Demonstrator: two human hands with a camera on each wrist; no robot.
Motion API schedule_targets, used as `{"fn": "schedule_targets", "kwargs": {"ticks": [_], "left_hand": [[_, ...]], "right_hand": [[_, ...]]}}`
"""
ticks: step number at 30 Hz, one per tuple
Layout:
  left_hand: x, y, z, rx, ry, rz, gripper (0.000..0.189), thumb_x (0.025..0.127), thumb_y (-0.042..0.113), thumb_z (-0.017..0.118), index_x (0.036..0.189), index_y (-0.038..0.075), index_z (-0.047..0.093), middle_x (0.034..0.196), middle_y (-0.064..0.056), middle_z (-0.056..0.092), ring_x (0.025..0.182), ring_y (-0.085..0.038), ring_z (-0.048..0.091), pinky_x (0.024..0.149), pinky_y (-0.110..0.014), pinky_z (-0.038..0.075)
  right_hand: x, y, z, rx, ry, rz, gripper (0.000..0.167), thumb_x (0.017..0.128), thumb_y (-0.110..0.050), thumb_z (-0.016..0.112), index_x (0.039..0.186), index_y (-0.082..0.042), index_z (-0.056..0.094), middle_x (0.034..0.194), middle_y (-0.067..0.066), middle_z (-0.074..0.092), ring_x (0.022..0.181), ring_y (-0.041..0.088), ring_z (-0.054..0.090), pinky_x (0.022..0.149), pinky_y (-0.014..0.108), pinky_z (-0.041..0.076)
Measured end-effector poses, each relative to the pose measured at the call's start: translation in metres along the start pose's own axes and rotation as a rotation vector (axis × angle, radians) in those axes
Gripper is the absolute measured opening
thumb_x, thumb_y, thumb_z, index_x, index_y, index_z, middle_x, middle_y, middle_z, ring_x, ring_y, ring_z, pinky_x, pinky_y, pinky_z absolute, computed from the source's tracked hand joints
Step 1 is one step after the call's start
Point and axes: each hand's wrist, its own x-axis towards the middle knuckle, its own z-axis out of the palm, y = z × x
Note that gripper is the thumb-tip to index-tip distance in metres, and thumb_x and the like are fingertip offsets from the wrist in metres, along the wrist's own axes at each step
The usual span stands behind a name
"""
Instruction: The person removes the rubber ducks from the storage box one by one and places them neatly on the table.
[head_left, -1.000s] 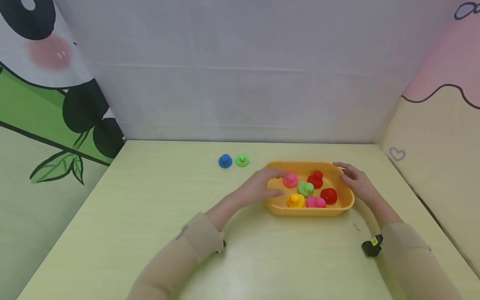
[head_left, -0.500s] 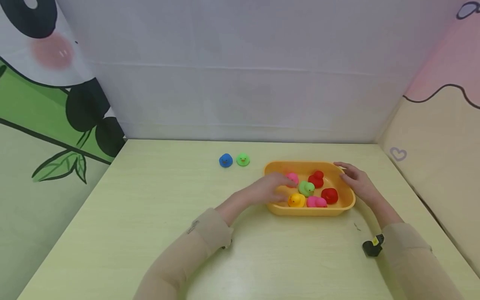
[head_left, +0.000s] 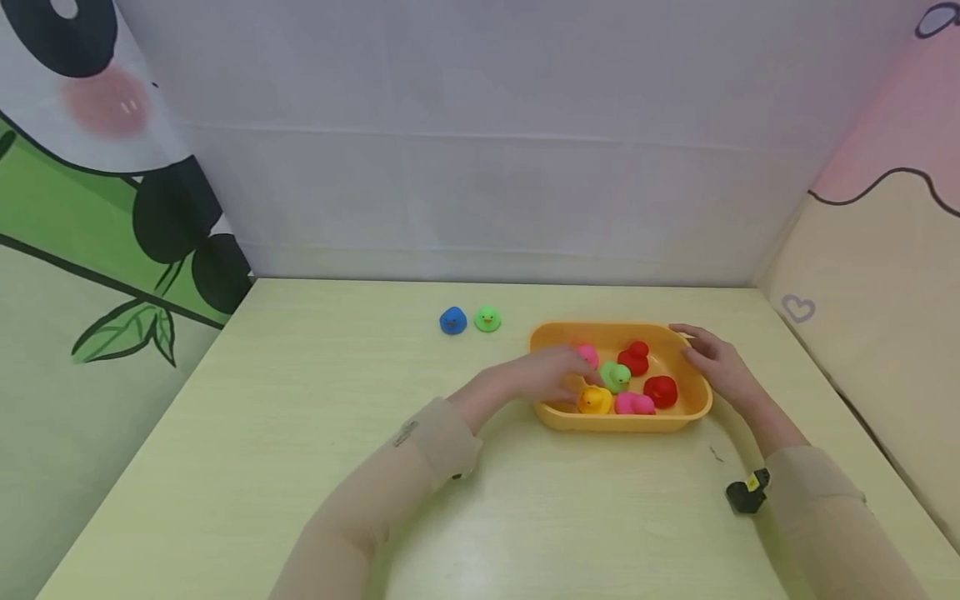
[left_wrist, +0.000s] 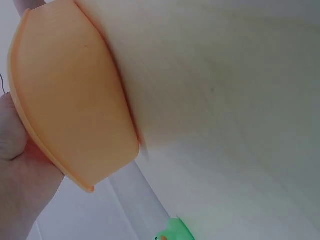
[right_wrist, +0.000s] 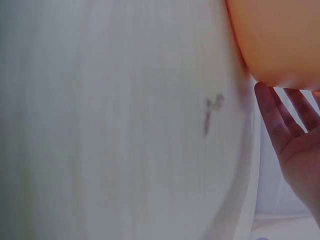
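Note:
An orange-yellow plastic basin (head_left: 615, 424) holds several small rubber ducks. My left hand (head_left: 549, 374) reaches over its left rim, fingers apart, above the yellow duck (head_left: 596, 401) and beside the green duck (head_left: 615, 377). A pink duck (head_left: 588, 356) is partly hidden behind these fingers. Also inside lie another pink duck (head_left: 634, 404) and two red ducks (head_left: 636, 358). At the basin's right end, my right hand (head_left: 718, 367) touches the rim; in the right wrist view its extended fingers (right_wrist: 272, 107) meet the outer wall.
Left of the basin, toward the back of the table (head_left: 315, 400), stand a blue duck (head_left: 453, 321) and a light green duck (head_left: 487, 319). A black object with a yellow patch (head_left: 747, 493) is beside the right sleeve. Cloth walls enclose the back and sides.
My left hand has moved right and further into the basin, from the left rim to over the yellow duck. My right hand stays at the right end.

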Motion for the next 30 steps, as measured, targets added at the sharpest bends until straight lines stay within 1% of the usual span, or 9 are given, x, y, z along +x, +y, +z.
{"fn": "schedule_targets", "kwargs": {"ticks": [4,8,14,19,23,30], "left_hand": [[0.006,-0.001,0.001,0.012,-0.012,-0.002,0.032,0.089,0.022,0.065,0.121,0.022,0.064,0.115,0.011,0.062,0.110,-0.010,0.050,0.101,-0.024,0.037],[0.010,-0.004,0.004,0.022,-0.017,0.002,0.032,0.088,0.025,0.066,0.120,0.022,0.064,0.111,0.012,0.062,0.106,-0.009,0.051,0.099,-0.022,0.038],[0.012,-0.004,0.005,0.036,-0.017,0.011,0.031,0.089,0.027,0.065,0.120,0.022,0.065,0.110,0.012,0.062,0.105,-0.008,0.051,0.099,-0.022,0.037],[0.014,-0.004,0.006,0.032,-0.017,0.009,0.030,0.089,0.026,0.065,0.119,0.023,0.065,0.110,0.012,0.063,0.105,-0.007,0.051,0.100,-0.021,0.037],[0.016,-0.005,0.007,0.024,-0.016,-0.002,0.028,0.089,0.025,0.066,0.117,0.024,0.067,0.107,0.014,0.063,0.102,-0.006,0.051,0.098,-0.020,0.039],[0.015,-0.004,0.006,0.035,-0.012,0.000,0.027,0.088,0.024,0.067,0.115,0.023,0.068,0.104,0.013,0.064,0.100,-0.008,0.052,0.096,-0.020,0.040]], "right_hand": [[0.001,0.001,0.001,-0.009,0.006,0.002,0.050,0.100,-0.034,0.043,0.145,-0.012,0.035,0.139,0.025,0.043,0.122,0.042,0.046,0.083,0.016,0.048],[0.001,0.000,0.001,-0.008,0.001,0.008,0.050,0.100,-0.034,0.043,0.145,-0.013,0.035,0.139,0.026,0.043,0.122,0.042,0.046,0.086,0.020,0.050],[0.002,0.001,0.001,-0.002,0.003,-0.001,0.049,0.100,-0.034,0.043,0.144,-0.013,0.036,0.138,0.026,0.044,0.120,0.042,0.047,0.083,0.015,0.047],[0.002,0.005,0.002,-0.010,0.019,-0.009,0.048,0.100,-0.034,0.044,0.143,-0.014,0.037,0.136,0.026,0.046,0.119,0.041,0.048,0.082,0.014,0.048],[0.002,0.005,0.001,0.003,0.011,-0.009,0.049,0.100,-0.034,0.044,0.143,-0.013,0.037,0.137,0.026,0.044,0.120,0.042,0.047,0.081,0.013,0.047],[0.004,0.006,0.002,0.014,0.005,-0.012,0.050,0.100,-0.035,0.043,0.144,-0.013,0.036,0.138,0.026,0.043,0.121,0.043,0.046,0.081,0.011,0.046]]}}
